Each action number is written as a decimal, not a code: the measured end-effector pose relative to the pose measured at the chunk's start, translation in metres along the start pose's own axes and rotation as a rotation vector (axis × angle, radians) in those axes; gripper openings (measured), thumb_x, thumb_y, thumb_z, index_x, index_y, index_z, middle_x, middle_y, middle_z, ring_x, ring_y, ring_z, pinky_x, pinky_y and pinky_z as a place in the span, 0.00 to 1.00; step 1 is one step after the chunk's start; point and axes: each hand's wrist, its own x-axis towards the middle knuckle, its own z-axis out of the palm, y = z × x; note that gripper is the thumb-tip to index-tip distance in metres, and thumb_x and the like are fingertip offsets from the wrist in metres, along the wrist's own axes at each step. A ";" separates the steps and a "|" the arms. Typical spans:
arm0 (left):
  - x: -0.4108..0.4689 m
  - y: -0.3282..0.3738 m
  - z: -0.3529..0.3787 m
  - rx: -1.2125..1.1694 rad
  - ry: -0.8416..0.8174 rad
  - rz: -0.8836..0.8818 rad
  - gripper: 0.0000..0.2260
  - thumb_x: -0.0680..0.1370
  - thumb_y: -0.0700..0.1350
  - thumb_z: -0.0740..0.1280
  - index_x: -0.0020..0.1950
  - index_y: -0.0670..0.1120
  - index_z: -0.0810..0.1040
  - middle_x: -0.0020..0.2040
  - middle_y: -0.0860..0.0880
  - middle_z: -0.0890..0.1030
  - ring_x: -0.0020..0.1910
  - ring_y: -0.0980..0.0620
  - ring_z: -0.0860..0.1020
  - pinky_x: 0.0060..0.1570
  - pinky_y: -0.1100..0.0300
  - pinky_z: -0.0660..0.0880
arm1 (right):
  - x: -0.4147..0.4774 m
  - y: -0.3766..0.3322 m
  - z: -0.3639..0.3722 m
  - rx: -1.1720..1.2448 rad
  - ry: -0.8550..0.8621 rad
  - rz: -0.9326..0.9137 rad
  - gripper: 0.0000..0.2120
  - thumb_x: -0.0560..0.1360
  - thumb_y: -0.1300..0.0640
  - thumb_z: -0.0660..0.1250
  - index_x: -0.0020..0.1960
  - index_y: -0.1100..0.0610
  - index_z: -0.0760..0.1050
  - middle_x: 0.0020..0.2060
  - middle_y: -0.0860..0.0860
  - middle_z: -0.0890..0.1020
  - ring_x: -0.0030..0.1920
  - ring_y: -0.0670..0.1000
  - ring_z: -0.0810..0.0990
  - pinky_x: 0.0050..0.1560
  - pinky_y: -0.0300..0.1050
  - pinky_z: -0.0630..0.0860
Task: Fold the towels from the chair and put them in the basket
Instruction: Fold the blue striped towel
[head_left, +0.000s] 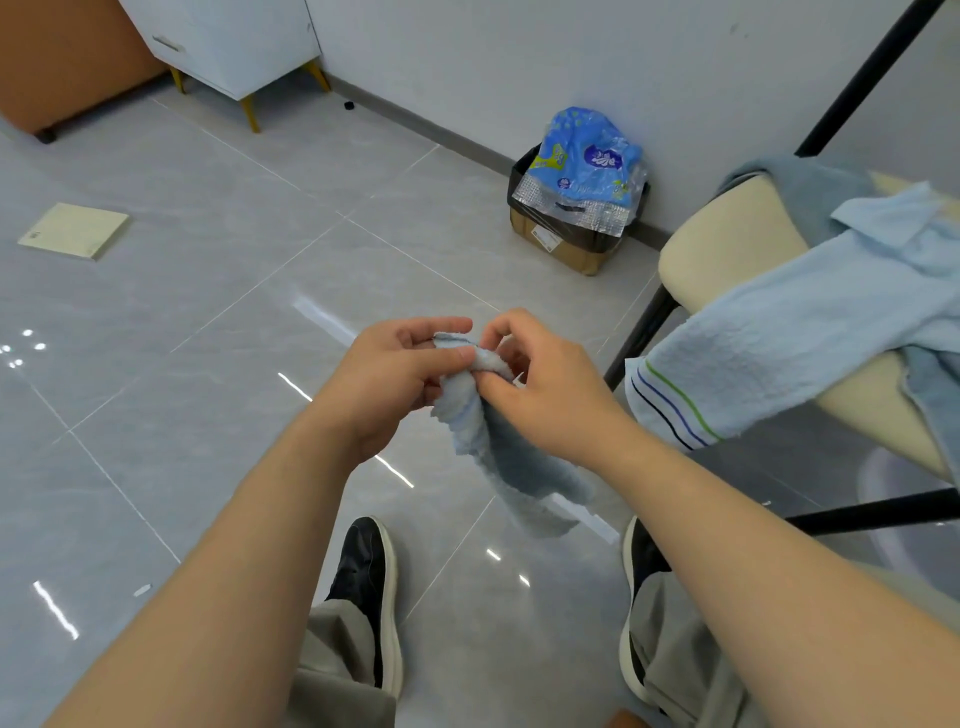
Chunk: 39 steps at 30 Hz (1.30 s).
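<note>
We stand over a grey tiled floor (208, 312), with the chair (727, 249) at our right. Its cream seat carries a heap of towels (810, 332): a pale blue one with a striped end hangs over the front edge, and a greyer one lies behind it. Most of the task lies ahead, we judge. We cannot make out the basket in this view.

The step in hand is folding one small towel (498, 457). It is off the chair and in the air before us, above our shoes (369, 571) and just left of the chair. It hangs limp and bunched, not spread, so we judge no fold has taken shape yet. The next move calls for finding two corners on the top edge and drawing our hands apart until the cloth hangs flat.

Our left hand (384, 379) and right hand (550, 395) meet at the towel's top, nearly touching. The left fingers (441, 326) and thumb pinch the upper edge from the left. The right fingertips (493, 332) curl narrow onto the same bunch from the right. The edge runs between the two pinches, and the rest falls below our right palm.
</note>
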 end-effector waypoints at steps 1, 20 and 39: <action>0.000 0.000 0.000 -0.022 0.007 -0.008 0.12 0.78 0.39 0.69 0.62 0.46 0.81 0.53 0.41 0.85 0.49 0.44 0.81 0.53 0.51 0.77 | 0.000 0.001 0.000 -0.031 0.007 -0.018 0.05 0.77 0.51 0.68 0.48 0.46 0.71 0.38 0.45 0.79 0.38 0.46 0.77 0.40 0.46 0.78; 0.010 -0.004 -0.010 0.054 0.319 -0.104 0.08 0.78 0.51 0.71 0.47 0.46 0.83 0.42 0.51 0.86 0.38 0.55 0.83 0.34 0.61 0.70 | 0.004 -0.002 -0.005 0.066 -0.051 0.058 0.14 0.73 0.69 0.57 0.46 0.50 0.71 0.43 0.47 0.82 0.44 0.48 0.79 0.44 0.41 0.74; 0.011 -0.008 -0.001 -0.068 0.091 -0.017 0.07 0.81 0.39 0.66 0.54 0.41 0.83 0.52 0.39 0.85 0.56 0.42 0.83 0.58 0.51 0.79 | 0.007 0.002 -0.010 0.083 -0.124 -0.015 0.08 0.80 0.52 0.68 0.49 0.57 0.80 0.38 0.52 0.81 0.37 0.47 0.77 0.41 0.45 0.76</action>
